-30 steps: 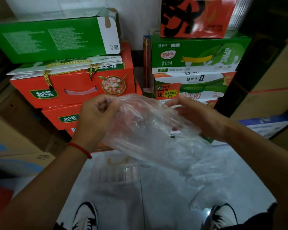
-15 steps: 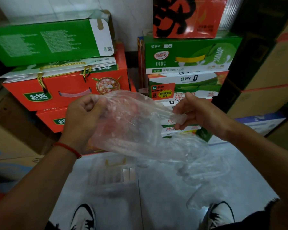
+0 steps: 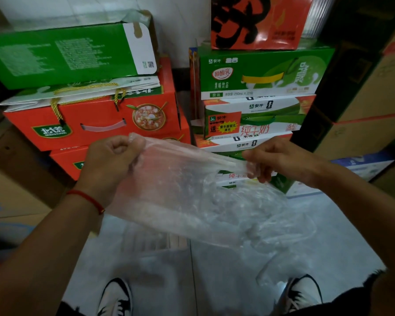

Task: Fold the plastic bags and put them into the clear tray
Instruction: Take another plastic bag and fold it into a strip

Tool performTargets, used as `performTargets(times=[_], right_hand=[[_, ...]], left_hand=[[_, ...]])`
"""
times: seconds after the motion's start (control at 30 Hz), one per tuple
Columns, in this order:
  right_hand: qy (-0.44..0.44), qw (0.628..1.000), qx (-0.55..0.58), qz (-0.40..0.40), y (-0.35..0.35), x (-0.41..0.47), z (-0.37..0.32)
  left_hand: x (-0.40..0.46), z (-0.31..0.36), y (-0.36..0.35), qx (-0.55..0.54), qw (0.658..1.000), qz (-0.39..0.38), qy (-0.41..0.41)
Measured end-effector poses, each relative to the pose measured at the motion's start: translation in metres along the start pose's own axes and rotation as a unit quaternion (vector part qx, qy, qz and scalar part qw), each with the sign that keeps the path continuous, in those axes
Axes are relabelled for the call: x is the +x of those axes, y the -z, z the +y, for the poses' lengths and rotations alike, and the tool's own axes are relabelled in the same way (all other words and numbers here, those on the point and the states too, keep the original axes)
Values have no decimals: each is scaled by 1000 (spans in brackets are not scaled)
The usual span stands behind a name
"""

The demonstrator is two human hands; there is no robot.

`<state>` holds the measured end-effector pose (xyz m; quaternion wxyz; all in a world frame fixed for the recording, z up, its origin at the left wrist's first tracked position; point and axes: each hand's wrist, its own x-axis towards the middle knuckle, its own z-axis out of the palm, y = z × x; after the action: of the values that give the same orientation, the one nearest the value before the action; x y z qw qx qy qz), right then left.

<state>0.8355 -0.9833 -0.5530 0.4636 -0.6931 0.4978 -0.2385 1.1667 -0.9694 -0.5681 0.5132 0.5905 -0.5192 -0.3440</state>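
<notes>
A clear plastic bag (image 3: 192, 197) hung at frame centre, its top edge pulled taut, probably to flatten it for folding. The left hand (image 3: 110, 163) pinched one corner at nine o'clock, the right hand (image 3: 276, 160) the other at three. Cartons (image 3: 91, 119) were stacked behind at twelve.

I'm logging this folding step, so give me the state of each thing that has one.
plastic bag: held up, stretched between both hands, lower part crumpled, not yet folded
left hand: pinches the bag's left top edge
right hand: pinches the bag's right top edge
green box: end flap open
</notes>
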Motion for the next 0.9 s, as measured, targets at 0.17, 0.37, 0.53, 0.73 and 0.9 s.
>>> performTargets(times=[0.17, 0.37, 0.53, 0.73, 0.9], right_hand=[[5, 999, 39, -18, 4, -8, -5], [29, 995, 92, -26, 8, -9, 0], [32, 998, 4, -45, 7, -13, -8], [12, 983, -73, -170, -13, -15, -18], [-21, 956, -60, -288, -29, -20, -21]], left_hand=[[1, 6, 0, -73, 997, -9, 8], [3, 9, -6, -147, 986, 45, 57], [6, -2, -3, -46, 995, 86, -1], [8, -10, -1, 7, 992, 120, -40], [7, -8, 0, 103, 980, 101, -135]])
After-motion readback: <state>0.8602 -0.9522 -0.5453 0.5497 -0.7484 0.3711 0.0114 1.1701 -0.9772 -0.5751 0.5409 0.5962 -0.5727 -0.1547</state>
